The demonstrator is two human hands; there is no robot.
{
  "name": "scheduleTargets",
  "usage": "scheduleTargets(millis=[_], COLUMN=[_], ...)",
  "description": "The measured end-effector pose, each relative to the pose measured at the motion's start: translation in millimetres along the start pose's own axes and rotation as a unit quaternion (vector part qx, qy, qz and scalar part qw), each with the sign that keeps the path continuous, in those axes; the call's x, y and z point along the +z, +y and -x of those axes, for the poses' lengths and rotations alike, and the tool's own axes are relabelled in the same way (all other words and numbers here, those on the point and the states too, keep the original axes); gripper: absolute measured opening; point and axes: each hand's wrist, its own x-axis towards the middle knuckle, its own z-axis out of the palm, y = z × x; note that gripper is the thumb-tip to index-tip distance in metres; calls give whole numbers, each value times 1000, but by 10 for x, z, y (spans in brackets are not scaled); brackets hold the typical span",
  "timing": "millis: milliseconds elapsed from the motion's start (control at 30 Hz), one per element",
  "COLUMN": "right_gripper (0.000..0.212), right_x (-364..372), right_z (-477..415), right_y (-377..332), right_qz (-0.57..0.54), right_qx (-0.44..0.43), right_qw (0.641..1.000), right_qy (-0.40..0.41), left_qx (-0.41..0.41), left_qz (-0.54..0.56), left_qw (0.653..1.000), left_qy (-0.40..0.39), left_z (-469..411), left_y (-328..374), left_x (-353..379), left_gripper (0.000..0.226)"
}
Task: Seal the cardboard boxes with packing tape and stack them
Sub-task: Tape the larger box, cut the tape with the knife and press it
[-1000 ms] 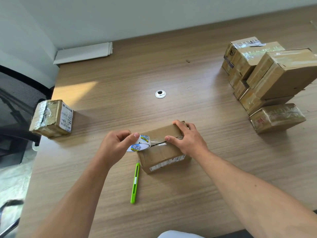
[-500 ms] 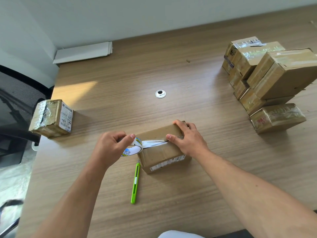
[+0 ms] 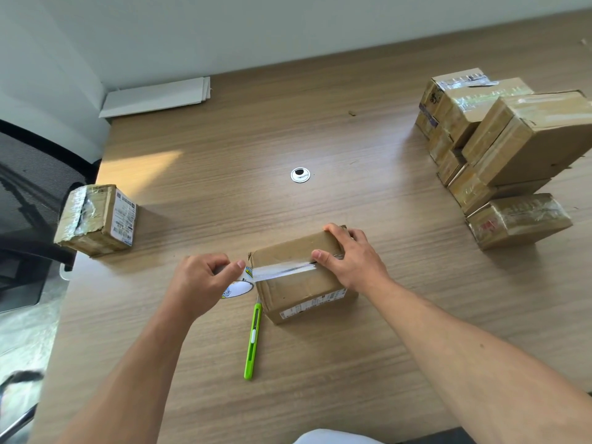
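Soft, bright daylight comes from the left: a warm sunlit patch (image 3: 144, 165) lies on the tabletop (image 3: 352, 139) at far left, and the lone box (image 3: 96, 219) there throws a soft shadow rightward. Glare whitens the tape strip (image 3: 282, 271) and the taped tops of the stack (image 3: 512, 139). The centre of my view is sharp; the wide lens bends the edges, and the near left corner smears.

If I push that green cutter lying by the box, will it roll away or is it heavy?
Probably it would slide, not roll: the green cutter looks flat-sided and lies flat on the smooth table. It is thin and looks plastic, so likely light and stiff. Its tip points toward the box, so a push that way would likely bump it.
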Motion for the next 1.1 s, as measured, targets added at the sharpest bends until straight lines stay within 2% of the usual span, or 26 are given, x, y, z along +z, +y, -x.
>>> scheduleTargets(millis=[533, 667, 867, 1100], right_gripper=[63, 62, 52, 42], right_x=[1, 0, -29, -152], right_z=[13, 14, 21, -6], right_y=[12, 20, 22, 143], right_qz=[-15, -22, -42, -139], right_qx=[-8, -13, -13, 3], right_qw=[1000, 1000, 999, 990], right_qy=[11, 13, 15, 16], left_qx=[-35, -42, -53, -39], left_qz=[-26, -24, -10, 47], left_qw=[999, 999, 999, 998], left_qy=[-5, -6, 1, -16], left_z=[36, 47, 53, 19], left_y=[-217, -257, -279, -71], left_x=[171, 202, 284, 264], left_gripper=[57, 50, 48, 54])
